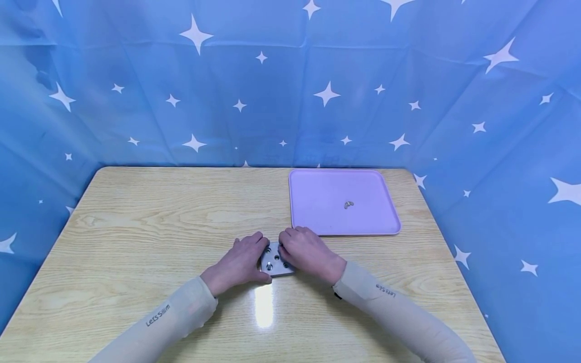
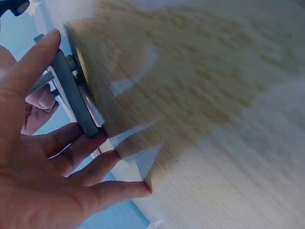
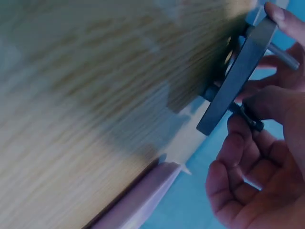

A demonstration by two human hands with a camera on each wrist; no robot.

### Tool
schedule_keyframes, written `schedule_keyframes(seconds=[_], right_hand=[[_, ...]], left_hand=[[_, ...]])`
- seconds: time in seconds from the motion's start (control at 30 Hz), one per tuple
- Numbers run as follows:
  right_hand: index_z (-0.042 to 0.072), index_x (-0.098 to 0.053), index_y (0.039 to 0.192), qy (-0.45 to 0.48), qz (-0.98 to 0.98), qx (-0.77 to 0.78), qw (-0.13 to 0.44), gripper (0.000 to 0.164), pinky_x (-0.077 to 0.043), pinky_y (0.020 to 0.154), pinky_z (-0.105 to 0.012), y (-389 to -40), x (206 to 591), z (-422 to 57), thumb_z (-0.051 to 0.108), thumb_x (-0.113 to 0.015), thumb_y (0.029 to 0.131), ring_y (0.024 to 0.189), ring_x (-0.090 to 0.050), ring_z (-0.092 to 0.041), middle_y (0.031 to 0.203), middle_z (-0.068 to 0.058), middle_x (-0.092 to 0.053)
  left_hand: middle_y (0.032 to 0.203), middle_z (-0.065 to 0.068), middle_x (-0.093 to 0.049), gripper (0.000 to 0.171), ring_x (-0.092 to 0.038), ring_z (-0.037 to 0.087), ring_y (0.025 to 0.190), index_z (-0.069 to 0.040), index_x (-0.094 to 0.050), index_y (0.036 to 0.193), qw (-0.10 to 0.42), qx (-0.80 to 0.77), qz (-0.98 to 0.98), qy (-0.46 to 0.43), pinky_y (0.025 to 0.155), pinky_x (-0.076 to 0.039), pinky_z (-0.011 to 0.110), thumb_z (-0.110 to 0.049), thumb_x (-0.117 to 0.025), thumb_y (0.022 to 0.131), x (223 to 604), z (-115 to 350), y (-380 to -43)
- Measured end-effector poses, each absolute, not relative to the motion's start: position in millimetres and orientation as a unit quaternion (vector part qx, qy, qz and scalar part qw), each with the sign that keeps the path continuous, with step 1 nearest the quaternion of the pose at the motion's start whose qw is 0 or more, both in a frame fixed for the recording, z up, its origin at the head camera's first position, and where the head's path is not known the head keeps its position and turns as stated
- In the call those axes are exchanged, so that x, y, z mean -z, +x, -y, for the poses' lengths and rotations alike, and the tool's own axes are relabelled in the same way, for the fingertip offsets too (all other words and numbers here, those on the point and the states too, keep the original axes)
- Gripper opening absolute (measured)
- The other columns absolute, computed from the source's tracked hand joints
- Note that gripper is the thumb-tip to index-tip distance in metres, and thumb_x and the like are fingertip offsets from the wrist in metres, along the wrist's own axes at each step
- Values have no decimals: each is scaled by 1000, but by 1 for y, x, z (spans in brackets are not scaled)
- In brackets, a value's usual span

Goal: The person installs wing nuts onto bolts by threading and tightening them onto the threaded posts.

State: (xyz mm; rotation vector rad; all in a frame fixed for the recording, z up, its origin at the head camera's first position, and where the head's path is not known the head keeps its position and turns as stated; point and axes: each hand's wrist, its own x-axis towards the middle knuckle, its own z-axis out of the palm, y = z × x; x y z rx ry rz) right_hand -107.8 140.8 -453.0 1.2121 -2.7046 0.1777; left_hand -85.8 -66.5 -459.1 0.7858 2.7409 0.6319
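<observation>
A thick grey metal plate with several round holes is between my hands, just above the wooden table on bolt heads beneath it. My left hand grips its left side, thumb on the near edge and fingertips at the far corner. My right hand is bent over the plate's right side. In the right wrist view its thumb and forefinger pinch a small dark wing nut around a threaded bolt; the fingers partly hide it. A second bolt sticks up from the plate with nothing around it.
A purple tray lies at the back right of the wooden table, close beyond my right hand. On it are small metal pieces, lying together. A blue curtain with white stars hangs behind and beside the table.
</observation>
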Motion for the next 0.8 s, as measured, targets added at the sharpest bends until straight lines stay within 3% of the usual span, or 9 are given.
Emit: schedule_keyframes(seconds=[0.17, 0.3, 0.4, 0.53, 0.8], right_hand=[[9, -68, 90, 395, 914, -54, 68, 16, -49, 64, -31, -108, 450, -142, 24, -69, 98, 68, -58, -15, 80, -1, -64], [12, -71, 114, 423, 904, -37, 47, 30, -52, 80, -38, -113, 438, -150, 36, -72, 96, 92, -65, -20, 103, 0, -71], [18, -70, 127, 471, 881, -26, 28, 34, -50, 90, -40, -118, 428, -157, 29, -74, 96, 111, -63, -18, 123, 4, -70], [23, -72, 127, 519, 854, 0, 15, 33, -47, 92, -38, -121, 421, -163, 18, -76, 95, 117, -60, -14, 130, 10, -69], [24, -75, 120, 532, 846, 17, 32, 28, -46, 90, -37, -122, 422, -164, 13, -75, 95, 114, -62, -11, 121, 13, -72]], left_hand=[[97, 0, -48, 69, -50, 21, 87, -6, -60, 115, 110, -211, -933, 269, 78, -47, 53, -39, -97, 67, 459, 67, -85], [97, 1, -49, 68, -53, 24, 89, -5, -60, 114, 101, -211, -933, 274, 79, -48, 56, -38, -96, 67, 459, 67, -85], [97, 1, -49, 68, -56, 25, 91, -6, -60, 114, 96, -213, -933, 275, 79, -48, 56, -37, -96, 66, 459, 67, -85], [96, 1, -49, 68, -56, 25, 91, -5, -60, 114, 96, -215, -932, 275, 77, -48, 54, -36, -96, 66, 458, 67, -85], [94, 1, -49, 68, -55, 24, 88, -5, -60, 113, 93, -213, -932, 277, 74, -45, 49, -37, -96, 65, 457, 66, -84]])
